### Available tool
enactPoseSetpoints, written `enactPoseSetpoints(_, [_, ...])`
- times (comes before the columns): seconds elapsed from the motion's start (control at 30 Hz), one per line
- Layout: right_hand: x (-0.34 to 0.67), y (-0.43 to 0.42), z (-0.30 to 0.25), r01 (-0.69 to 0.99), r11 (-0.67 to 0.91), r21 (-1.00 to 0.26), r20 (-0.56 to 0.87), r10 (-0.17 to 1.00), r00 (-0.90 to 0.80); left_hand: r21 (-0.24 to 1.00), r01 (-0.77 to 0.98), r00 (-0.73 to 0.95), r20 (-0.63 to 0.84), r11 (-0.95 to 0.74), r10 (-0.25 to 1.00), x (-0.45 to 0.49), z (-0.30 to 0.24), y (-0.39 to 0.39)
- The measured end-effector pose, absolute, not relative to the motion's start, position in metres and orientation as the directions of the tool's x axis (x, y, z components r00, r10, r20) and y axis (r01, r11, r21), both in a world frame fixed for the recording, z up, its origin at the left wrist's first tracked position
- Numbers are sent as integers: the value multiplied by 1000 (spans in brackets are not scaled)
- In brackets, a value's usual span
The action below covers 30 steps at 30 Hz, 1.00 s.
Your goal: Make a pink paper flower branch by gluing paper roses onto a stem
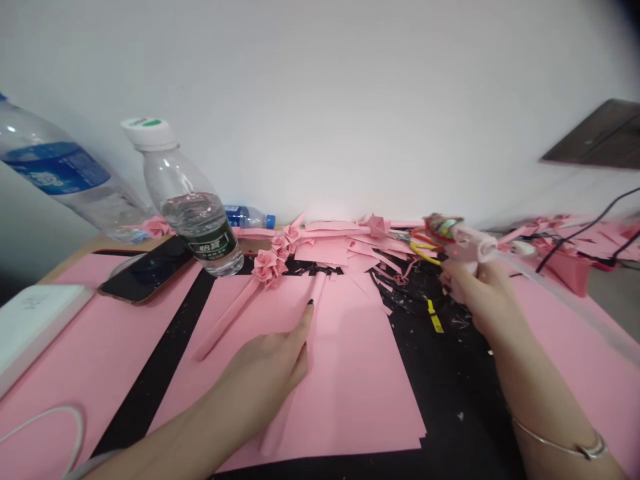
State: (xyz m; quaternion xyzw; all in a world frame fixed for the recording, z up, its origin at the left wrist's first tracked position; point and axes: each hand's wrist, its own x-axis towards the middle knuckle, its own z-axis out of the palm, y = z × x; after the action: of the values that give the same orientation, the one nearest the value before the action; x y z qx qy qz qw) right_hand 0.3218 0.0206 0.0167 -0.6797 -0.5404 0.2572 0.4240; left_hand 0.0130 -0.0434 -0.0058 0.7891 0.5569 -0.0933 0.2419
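Centre: large flat sheet of pink paper (350, 387) on a black work mat (450, 387), taken as landmark. On the sheet's far half, left hand (270, 363) laid palm-down, fingers open and gripping nothing, index fingertip pinning a narrow folded strip of pink paper (316, 290). Just beyond the sheet's far right corner, right hand (475, 293) closed around a pale pink plastic glue gun (457, 239), nozzle pointing back towards the sheet's far edge. Along that far edge, small rolled pink paper roses (271, 263), apparently finished, beside a loose heap of cut pink paper strips (345, 243). Beyond the sheet's far left corner, clear plastic water bottle with white cap and dark green label (193, 207). Left of the same corner, dark glossy phone (145, 273). Judged stage: several roses done, many strips not yet rolled, pinned strip flat and seemingly unglued, no glue bead discernible.
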Motion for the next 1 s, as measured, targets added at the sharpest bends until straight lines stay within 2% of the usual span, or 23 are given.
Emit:
enactPoseSetpoints(0.03, [316, 17, 16, 383, -70, -921, 27, 970, 241, 276, 926, 357, -425, -257, 831, 14, -5, -45])
enactPoseSetpoints(0.1, [301, 11, 15, 182, -155, -971, -145, 987, 69, 257, 938, 330, -466, -232, 821, 18, -2, -46])
enactPoseSetpoints(0.2, [278, 2, 10, 201, -358, -912, -390, 909, -149, 187, 954, 299, -514, -236, 804, 24, 2, -47])
enactPoseSetpoints(0.27, [265, -2, 5, 238, -412, -879, -453, 877, -157, 144, 955, 297, -519, -261, 802, 27, 2, -48])
enactPoseSetpoints(0.47, [243, 1, -8, 306, -408, -860, -466, 873, -147, 108, 950, 305, -509, -292, 805, 28, -1, -50])
enactPoseSetpoints(1.0, [233, 4, -8, 306, -407, -861, -445, 893, -67, 75, 940, 318, -539, -332, 780, 29, 1, -50])
